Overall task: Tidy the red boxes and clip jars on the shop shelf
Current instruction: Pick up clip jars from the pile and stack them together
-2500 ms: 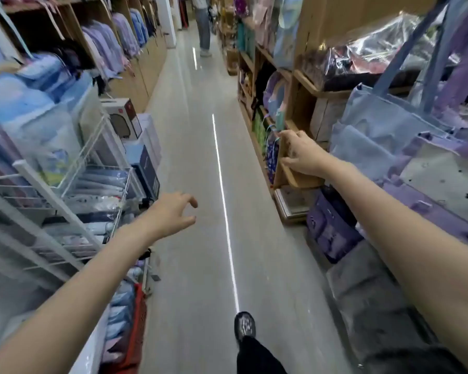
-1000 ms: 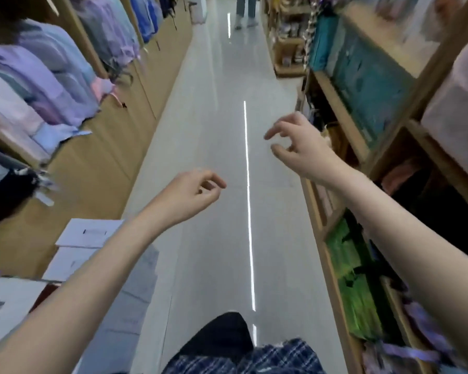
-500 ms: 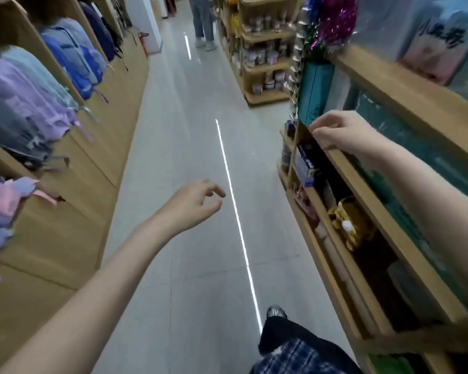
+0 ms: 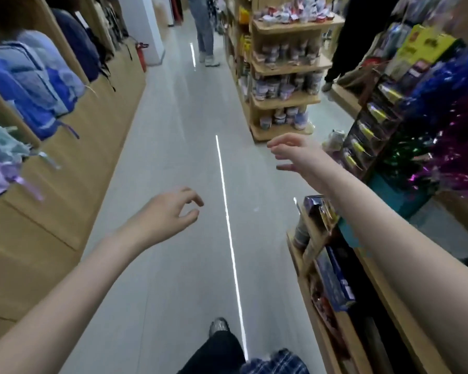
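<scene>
I am walking down a shop aisle with both arms stretched forward. My left hand (image 4: 170, 213) hangs over the grey floor, fingers loosely curled, holding nothing. My right hand (image 4: 297, 155) is raised ahead of the right-hand shelf, fingers relaxed and spread, also holding nothing. Ahead on the right stands a wooden end shelf (image 4: 284, 101) with rows of small jars (image 4: 278, 87) on several levels. Red-lidded packs sit on its top level (image 4: 295, 12). No red box is plainly told apart at this distance.
Backpacks (image 4: 35, 76) hang along the wooden wall at left. At right are a low wooden shelf (image 4: 333, 290) with blue boxes, and a rack with tinsel (image 4: 451, 136). A person in jeans (image 4: 204, 28) stands far down the aisle; another in black (image 4: 346, 44) stands beyond the jar shelf.
I have moved forward along the aisle; the jar shelf is much nearer. My right hand has come off the right-hand shelf edge and now hangs free in the air.
</scene>
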The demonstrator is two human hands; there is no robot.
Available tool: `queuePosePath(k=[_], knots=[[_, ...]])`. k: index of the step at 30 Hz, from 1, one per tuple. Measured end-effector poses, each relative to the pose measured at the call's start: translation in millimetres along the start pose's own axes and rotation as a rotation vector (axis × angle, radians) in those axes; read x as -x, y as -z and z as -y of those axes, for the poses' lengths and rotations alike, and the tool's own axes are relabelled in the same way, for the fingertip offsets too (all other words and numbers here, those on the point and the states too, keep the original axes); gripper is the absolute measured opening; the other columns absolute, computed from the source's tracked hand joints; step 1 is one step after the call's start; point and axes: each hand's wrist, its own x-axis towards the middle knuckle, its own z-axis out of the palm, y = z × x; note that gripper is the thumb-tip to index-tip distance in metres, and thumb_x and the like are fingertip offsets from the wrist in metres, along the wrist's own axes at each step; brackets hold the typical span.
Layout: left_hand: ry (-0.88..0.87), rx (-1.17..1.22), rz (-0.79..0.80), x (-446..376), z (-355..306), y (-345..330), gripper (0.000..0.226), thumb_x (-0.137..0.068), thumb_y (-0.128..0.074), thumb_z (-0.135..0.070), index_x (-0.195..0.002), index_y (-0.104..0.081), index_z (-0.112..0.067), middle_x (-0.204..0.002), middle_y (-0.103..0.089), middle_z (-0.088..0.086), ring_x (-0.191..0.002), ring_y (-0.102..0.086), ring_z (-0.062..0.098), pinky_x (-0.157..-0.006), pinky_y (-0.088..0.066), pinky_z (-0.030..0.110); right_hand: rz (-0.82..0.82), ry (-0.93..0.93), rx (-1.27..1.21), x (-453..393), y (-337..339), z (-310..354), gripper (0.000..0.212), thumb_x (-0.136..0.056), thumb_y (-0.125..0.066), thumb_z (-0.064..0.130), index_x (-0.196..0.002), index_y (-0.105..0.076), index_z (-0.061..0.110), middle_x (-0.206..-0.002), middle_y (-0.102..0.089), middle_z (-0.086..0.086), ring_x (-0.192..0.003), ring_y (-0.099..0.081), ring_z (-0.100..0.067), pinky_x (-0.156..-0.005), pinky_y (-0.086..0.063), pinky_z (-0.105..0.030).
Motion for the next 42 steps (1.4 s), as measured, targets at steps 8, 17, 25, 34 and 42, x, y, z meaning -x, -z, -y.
queuePosePath(k=[8, 17, 25, 34, 42], knots=[[-0.061, -0.085, 0.007, -292, 113, 50, 0.024, -0.091, -0.05, -0.024, -0.114, -0.058, -0.02, -0.125, -0.052, -0.004, -0.116, -0.046, 0.019, -0.096, -0.035, 0.032, -0.275, -0.022, -0.167, -293, 35, 23, 0.019, -0.086, -0.049, 0.001, -0.08, -0.059, 0.016, -0.077, -0.055, -0.001, -0.071, -0.05, -0.012, -0.072, -0.047, -0.028], [-0.229, 0.178, -0.101, -622, 122, 61, 0.016, -0.088, -0.054, -0.011, -0.099, -0.065, -0.012, -0.117, -0.055, 0.002, -0.104, -0.047, 0.01, -0.076, -0.025, 0.004, -0.483, 0.184, 0.323, -551, 144, 36, 0.012, -0.084, -0.056, 0.008, -0.094, -0.062, 0.011, -0.104, -0.051, -0.008, -0.09, -0.054, -0.018, -0.071, -0.043, -0.022], [-0.099, 0.199, -0.036, -883, 176, 77, 0.019, -0.088, -0.053, -0.014, -0.103, -0.062, -0.018, -0.112, -0.056, 0.003, -0.107, -0.052, 0.016, -0.09, -0.04, 0.03, -0.316, 0.122, 0.748, -794, 250, 28, 0.012, -0.084, -0.059, 0.014, -0.095, -0.065, 0.015, -0.103, -0.05, -0.007, -0.094, -0.058, -0.024, -0.062, -0.035, -0.016], [-0.122, 0.217, -0.148, -1162, 196, 78, 0.019, -0.09, -0.049, -0.012, -0.101, -0.065, -0.015, -0.109, -0.052, -0.001, -0.098, -0.047, 0.012, -0.081, -0.034, 0.023, -0.283, 0.132, 0.81, -1032, 337, 18, 0.015, -0.085, -0.059, 0.016, -0.1, -0.062, 0.017, -0.101, -0.044, -0.002, -0.095, -0.048, -0.015, -0.084, -0.037, -0.025], [-0.171, 0.26, -0.137, -1370, 184, 62, 0.018, -0.086, -0.052, -0.008, -0.099, -0.064, -0.014, -0.11, -0.055, 0.005, -0.105, -0.05, 0.02, -0.094, -0.04, 0.035, -0.31, 0.07, 0.799, -1199, 430, 10, 0.026, -0.085, -0.059, 0.016, -0.111, -0.058, 0.012, -0.115, -0.049, -0.009, -0.1, -0.05, -0.019, -0.081, -0.036, -0.024]])
